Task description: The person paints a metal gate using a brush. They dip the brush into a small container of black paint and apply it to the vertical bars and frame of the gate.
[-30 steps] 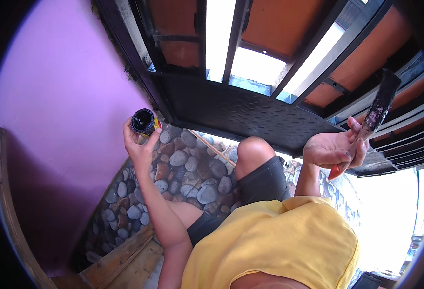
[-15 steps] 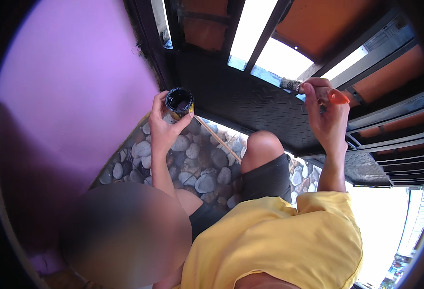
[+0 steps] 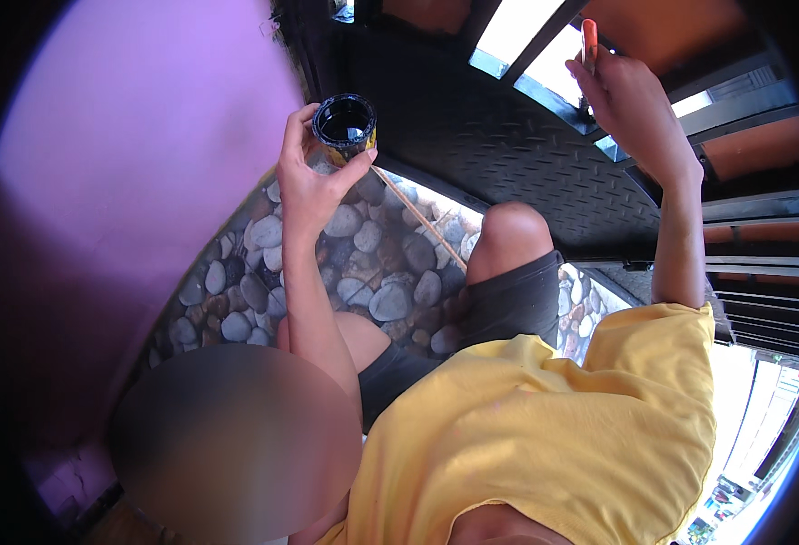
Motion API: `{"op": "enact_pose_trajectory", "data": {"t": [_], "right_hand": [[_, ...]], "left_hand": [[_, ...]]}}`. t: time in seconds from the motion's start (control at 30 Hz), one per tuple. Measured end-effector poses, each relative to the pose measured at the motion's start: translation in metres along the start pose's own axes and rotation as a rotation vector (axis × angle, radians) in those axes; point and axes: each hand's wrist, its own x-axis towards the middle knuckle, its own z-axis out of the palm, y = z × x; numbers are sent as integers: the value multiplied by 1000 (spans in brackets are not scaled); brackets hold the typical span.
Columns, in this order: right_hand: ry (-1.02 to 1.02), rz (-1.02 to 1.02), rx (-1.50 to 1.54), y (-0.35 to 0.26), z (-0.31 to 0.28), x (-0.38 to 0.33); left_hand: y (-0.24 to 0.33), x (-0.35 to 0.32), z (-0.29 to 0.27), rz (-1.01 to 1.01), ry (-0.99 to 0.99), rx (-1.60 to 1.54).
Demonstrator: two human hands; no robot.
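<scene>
My left hand [image 3: 316, 186] is wrapped round a small paint can [image 3: 337, 150], its open top facing up. Dark, glossy paint shows inside, and the rim is smeared black. Up at the right, my right hand [image 3: 625, 100] is closed round the orange-red handle of a paintbrush [image 3: 589, 41]. The brush points downward against the bars of a dark metal gate [image 3: 517, 136]; its bristles are largely hidden beside my fingers. The gate has a black diamond-patterned lower plate, with orange-brown panels and bright gaps between its bars.
A pink-purple wall [image 3: 145, 118] rises on the left. The pebble-patterned floor [image 3: 354, 263] lies below, crossed by a thin brown stick [image 3: 417, 213]. My bent knee [image 3: 511, 238] is close to the gate's plate. Bright outdoor space shows at the lower right.
My right hand has moved up and slightly right, turning the brush from roughly sideways to handle-up. The can appears higher in view and its liquid is more visible; the whole view has shifted.
</scene>
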Motion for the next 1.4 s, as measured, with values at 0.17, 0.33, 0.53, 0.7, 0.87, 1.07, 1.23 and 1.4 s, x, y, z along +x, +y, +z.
{"op": "enact_pose_trajectory", "data": {"t": [0.17, 0.33, 0.53, 0.7, 0.87, 1.07, 1.23, 1.4], "right_hand": [[286, 138, 550, -10, 0, -11], [227, 222, 216, -14, -14, -24], [208, 162, 414, -23, 12, -16], [458, 323, 848, -31, 19, -17], [416, 397, 538, -27, 32, -31], [509, 347, 862, -37, 24, -22], [381, 419, 623, -28, 28, -24], [568, 353, 797, -39, 28, -19]], "left_hand": [[-1, 0, -3, 15, 13, -37], [1, 0, -5, 7, 34, -31], [1, -1, -4, 13, 31, -6], [1, -2, -5, 8, 39, -14], [4, -3, -7, 7, 54, -7], [5, -2, -5, 10, 50, -9], [6, -5, -7, -17, 40, -20], [6, -3, -7, 9, 66, -16]]}}
